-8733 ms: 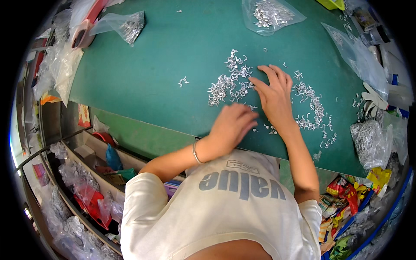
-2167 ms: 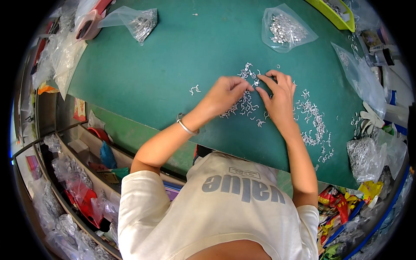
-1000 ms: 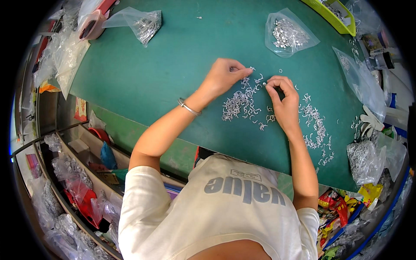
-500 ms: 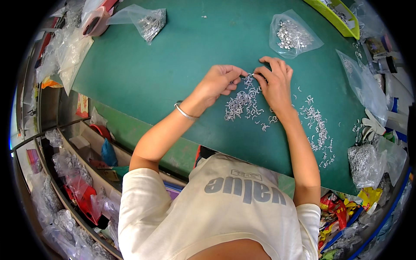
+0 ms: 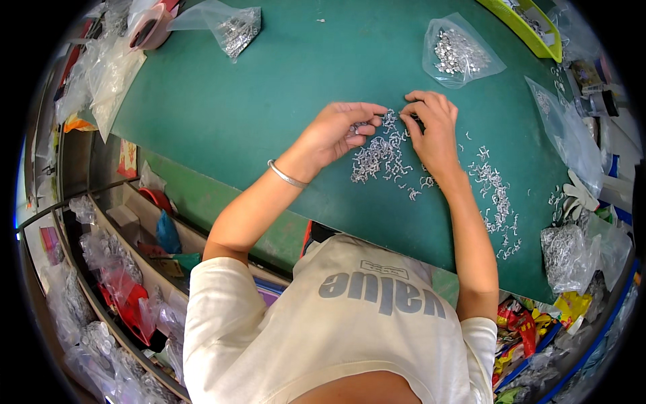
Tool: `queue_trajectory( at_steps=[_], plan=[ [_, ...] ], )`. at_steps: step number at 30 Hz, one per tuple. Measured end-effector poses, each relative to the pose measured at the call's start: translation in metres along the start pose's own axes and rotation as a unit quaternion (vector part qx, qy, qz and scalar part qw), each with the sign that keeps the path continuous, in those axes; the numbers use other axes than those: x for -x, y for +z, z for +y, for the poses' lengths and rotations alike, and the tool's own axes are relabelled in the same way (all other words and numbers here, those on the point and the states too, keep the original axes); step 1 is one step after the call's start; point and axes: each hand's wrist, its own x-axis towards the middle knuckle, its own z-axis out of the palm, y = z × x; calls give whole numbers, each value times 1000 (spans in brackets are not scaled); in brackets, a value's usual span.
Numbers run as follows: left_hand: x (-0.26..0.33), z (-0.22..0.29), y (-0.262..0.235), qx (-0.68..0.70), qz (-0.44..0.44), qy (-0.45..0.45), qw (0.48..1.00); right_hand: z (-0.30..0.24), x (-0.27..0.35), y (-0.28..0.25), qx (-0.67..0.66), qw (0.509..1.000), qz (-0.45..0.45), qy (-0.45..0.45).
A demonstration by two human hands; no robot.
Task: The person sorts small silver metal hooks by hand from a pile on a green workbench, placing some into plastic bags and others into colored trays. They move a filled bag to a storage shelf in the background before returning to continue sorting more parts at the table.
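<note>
A pile of small silver metal parts (image 5: 380, 155) lies on the green table mat (image 5: 256, 101). My left hand (image 5: 340, 128) rests at the pile's left edge with fingers curled around a few parts. My right hand (image 5: 431, 124) sits at the pile's upper right, its fingertips pinched on a small part. The fingertips of both hands nearly meet above the pile. A thin silver bracelet (image 5: 286, 176) circles my left wrist. More loose parts (image 5: 494, 195) trail off to the right of my right forearm.
Clear bags of metal parts lie at the far middle right (image 5: 457, 54), far left (image 5: 232, 27) and near right (image 5: 568, 249). A yellow-green tray (image 5: 521, 27) stands at the far right. A tape roll (image 5: 151, 27) sits far left. Shelves with bagged goods (image 5: 114, 269) run below the table's left edge.
Both hands have stayed over the pile. The left hand drew back and reached in again, and the fingertips of both hands have come together at the pile's top.
</note>
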Motion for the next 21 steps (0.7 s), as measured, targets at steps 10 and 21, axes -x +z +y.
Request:
queue_trajectory(
  at_steps=[10,21],
  plan=[
    [5,-6,-5,100,-22,-6,995,0,0,7,40,998,38,8],
    [-7,0,34,205,-1,-21,979,-22,-5,-20,-131,983,82,94]
  ],
)
